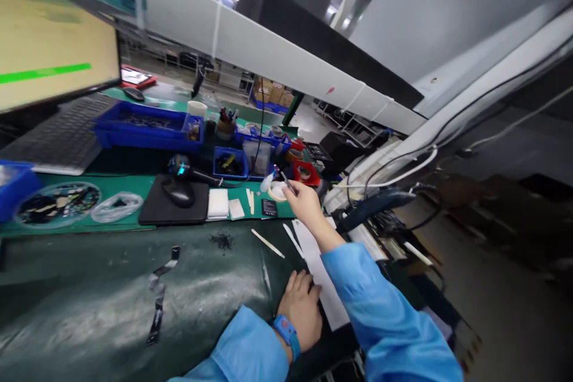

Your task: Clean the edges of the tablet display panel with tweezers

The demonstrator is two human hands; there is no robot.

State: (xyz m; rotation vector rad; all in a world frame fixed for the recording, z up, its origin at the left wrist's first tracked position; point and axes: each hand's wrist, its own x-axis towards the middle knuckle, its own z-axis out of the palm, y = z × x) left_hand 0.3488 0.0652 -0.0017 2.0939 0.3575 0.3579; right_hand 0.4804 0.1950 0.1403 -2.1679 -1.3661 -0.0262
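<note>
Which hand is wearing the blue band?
The left hand, lower in the picture: the blue band circles its wrist. The right hand, gripping a thin tool, wears none.

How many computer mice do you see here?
2: one black mouse on the black mouse pad, a second mouse beyond the long blue bin, near the red clipboard. Others may be hidden.

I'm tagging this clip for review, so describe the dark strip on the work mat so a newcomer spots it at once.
Find the dark-green mat filling the lower left. On it, left of the person's left hand, lies a long dark strip. Its zigzag shape and shiny grey stretches set it apart from the scattered black bits nearby.
</note>
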